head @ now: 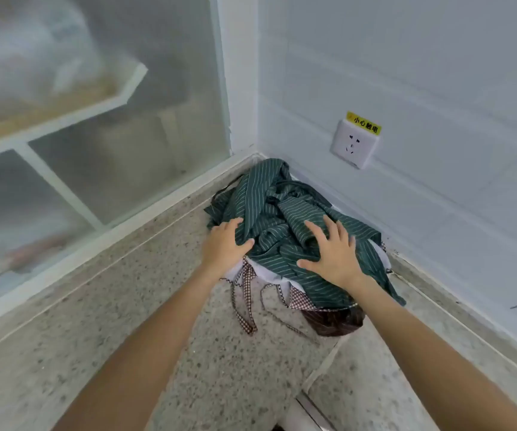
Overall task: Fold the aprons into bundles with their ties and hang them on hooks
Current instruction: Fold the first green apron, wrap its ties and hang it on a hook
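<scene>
I see the green striped apron heap (285, 219) wedged into the corner, with the frosted glass partition (95, 144) close on its left and the white wall (437, 88) and socket (355, 144) close behind. Open speckled floor (111, 321) lies in front and left, though checked ties (246, 303) trail across it just below the heap.

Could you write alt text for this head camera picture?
Two bare hands reach into a pile of green striped aprons heaped in a floor corner: the left hand grips a fold, the right hand lies flat. A wall socket sits above.

Striped cloth apron (285, 213); speckled stone floor (95, 337).
</scene>
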Demonstrator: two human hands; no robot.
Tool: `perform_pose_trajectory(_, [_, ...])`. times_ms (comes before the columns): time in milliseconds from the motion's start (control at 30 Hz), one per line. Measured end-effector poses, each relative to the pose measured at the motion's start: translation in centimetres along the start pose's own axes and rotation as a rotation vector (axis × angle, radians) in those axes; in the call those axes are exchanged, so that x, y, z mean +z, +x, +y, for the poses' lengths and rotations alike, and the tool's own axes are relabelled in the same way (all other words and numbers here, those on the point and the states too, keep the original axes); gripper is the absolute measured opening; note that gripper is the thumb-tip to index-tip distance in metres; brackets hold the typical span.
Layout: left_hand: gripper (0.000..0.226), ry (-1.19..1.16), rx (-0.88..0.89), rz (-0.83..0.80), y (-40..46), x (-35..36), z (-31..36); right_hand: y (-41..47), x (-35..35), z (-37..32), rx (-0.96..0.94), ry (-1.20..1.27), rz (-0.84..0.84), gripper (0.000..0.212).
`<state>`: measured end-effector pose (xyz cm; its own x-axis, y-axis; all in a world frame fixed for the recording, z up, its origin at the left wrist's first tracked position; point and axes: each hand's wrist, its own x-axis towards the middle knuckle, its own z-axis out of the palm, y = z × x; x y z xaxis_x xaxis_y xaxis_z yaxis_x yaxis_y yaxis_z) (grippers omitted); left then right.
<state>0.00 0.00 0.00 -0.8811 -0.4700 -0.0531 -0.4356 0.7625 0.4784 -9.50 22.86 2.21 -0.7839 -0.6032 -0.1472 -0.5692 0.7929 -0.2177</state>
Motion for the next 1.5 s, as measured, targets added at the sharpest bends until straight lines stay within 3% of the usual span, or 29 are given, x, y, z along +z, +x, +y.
perform_pose_trajectory(167, [0.082,0.015,0.027,-0.106,7.0,0.9,-0.4,5.9,1.2,-0.9,0.12,0.034,-0.037,0.103])
perform_pose_trajectory(333, [0.108,0.033,-0.065,-0.187,13.0,2.6,-1.3,10.4,1.6,0.4,0.198,0.035,-0.061,0.102])
perform_pose_trajectory(400, [0.114,0.019,-0.085,-0.229,14.5,3.4,-1.7,11.1,1.4,1.1,0.181,0.048,-0.063,0.091])
perform_pose_trajectory(467, [0.106,-0.022,-0.075,-0.226,15.1,3.8,-2.2,11.3,1.0,1.8,0.164,0.025,-0.021,0.067])
perform_pose_trajectory(567, [0.068,-0.061,-0.04,-0.106,15.0,3.4,-2.2,11.1,0.0,2.8,0.176,0.154,0.109,0.043])
perform_pose_trajectory(733, [0.044,-0.24,0.026,0.18,12.8,-1.3,-1.1,10.5,-2.9,2.4,0.082,0.323,0.26,0.033])
perform_pose_trajectory(900, [0.034,-0.465,0.116,0.314,8.3,-8.0,1.3,7.7,-6.0,1.6,-0.22,0.397,0.18,0.026])
perform_pose_trajectory(967, [0.032,-0.485,0.165,0.256,5.9,-8.8,1.4,6.6,-6.1,0.7,-0.339,0.45,0.155,0.028])
perform_pose_trajectory(1033, [0.042,-0.388,0.178,0.111,4.0,-7.5,0.8,6.7,-5.3,-0.5,-0.424,0.408,0.17,0.042])
perform_pose_trajectory(1133, [0.073,-0.191,0.163,-0.091,2.1,-3.4,-0.7,8.2,-3.1,-2.8,-0.514,0.105,0.107,0.106])
perform_pose_trajectory(1200, [0.096,-0.115,0.148,-0.165,1.4,-0.7,-1.5,9.7,-1.6,-4.2,-0.549,-0.139,-0.025,0.125])
perform_pose_trajectory(1333, [0.125,0.249,0.165,-0.188,1.4,3.1,-3.0,12.1,1.3,-5.7,-0.485,-0.342,-0.351,0.127])
perform_pose_trajectory(1433, [0.129,0.246,0.093,-0.306,1.7,4.5,-3.8,12.7,2.7,-5.7,-0.365,-0.365,-0.464,0.12])
perform_pose_trajectory(1500, [0.119,0.231,0.091,-0.337,2.0,4.7,-4.3,12.8,3.1,-5.6,-0.317,-0.407,-0.45,0.104])
